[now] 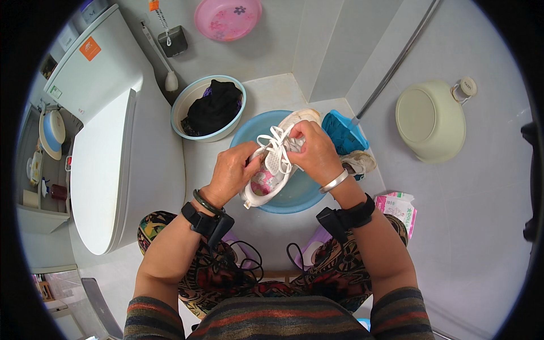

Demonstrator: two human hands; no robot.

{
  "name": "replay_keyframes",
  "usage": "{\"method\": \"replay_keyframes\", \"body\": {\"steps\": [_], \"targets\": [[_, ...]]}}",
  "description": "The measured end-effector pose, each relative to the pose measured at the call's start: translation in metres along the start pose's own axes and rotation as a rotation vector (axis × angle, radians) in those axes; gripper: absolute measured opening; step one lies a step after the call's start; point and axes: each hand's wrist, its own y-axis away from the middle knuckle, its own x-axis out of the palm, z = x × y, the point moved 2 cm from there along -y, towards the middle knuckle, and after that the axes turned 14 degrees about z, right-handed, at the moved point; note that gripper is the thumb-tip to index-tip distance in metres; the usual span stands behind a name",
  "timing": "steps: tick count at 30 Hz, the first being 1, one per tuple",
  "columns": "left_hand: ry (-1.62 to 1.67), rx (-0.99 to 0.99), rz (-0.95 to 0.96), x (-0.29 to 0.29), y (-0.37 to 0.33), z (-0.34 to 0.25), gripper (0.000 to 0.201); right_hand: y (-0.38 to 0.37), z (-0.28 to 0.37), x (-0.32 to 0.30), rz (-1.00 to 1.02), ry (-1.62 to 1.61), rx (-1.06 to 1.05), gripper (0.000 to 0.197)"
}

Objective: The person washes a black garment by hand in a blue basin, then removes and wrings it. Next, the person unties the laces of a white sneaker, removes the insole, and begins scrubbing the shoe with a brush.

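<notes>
Lace-handling step, judged from the grip: your left hand (231,170) clamps the white sneaker (276,164) at its side — held over the blue basin (249,131), centre frame — while your right hand (315,150), at 3 o'clock, pinches the laces (274,139). The next move calls for a steady shoe.

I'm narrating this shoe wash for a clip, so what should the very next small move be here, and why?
Probably pull the white lace out of its top eyelets. The right hand is pinching the lace near the tongue while the left hand grips the white sneaker by its side over the blue basin, and the lace is still threaded.
</notes>
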Motion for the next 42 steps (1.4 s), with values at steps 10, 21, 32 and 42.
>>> {"method": "replay_keyframes", "body": {"steps": [10,21,32,42], "targets": [[-0.017,-0.054,0.002,0.003,-0.001,0.001,0.011,0.017,0.006,0.027,0.083,0.043,-0.002,0.014],[-0.054,-0.051,0.033,0.006,-0.001,-0.001,0.015,0.006,0.002,-0.011,-0.110,0.041,-0.083,0.007],[-0.170,0.053,0.035,-0.005,-0.003,-0.002,0.039,0.014,0.010,-0.051,-0.102,0.259,-0.167,0.009],[-0.236,0.038,-0.066,-0.024,-0.001,0.010,0.023,0.026,-0.014,-0.114,-0.271,0.266,-0.029,0.009]]}}
